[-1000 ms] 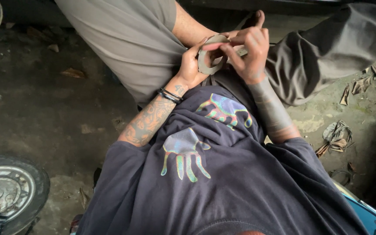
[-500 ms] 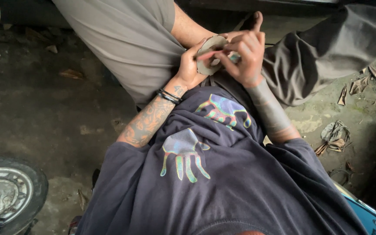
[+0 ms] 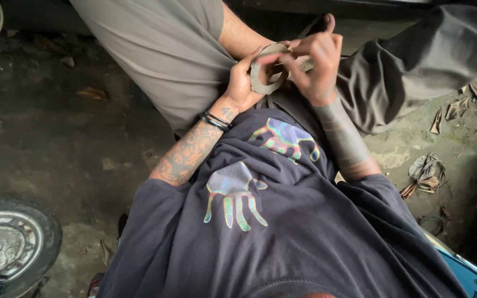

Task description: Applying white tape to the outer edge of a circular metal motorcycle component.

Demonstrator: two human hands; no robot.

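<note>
Holding a flat grey ring in front of your lap, your left hand curls around its lower edge with the thumb up along the near side and the fingers closed behind it. Your right hand meets the ring from the other side, fingers bent and pinched on its upper right edge, index finger lifted above the rest; a pale strip shows between those fingers, but you cannot tell what it is. Black bands sit on your left wrist, just below the ring. Beyond the ring, your legs spread apart: the grey shorts leg runs up and left of it, the dark trouser leg right of it. Below the ring lies your dark shirt with two shimmering handprints. Well left and below the ring, a motorcycle wheel stands on the dirt floor. Dry leaves lie on the floor right of and below the ring.
</note>
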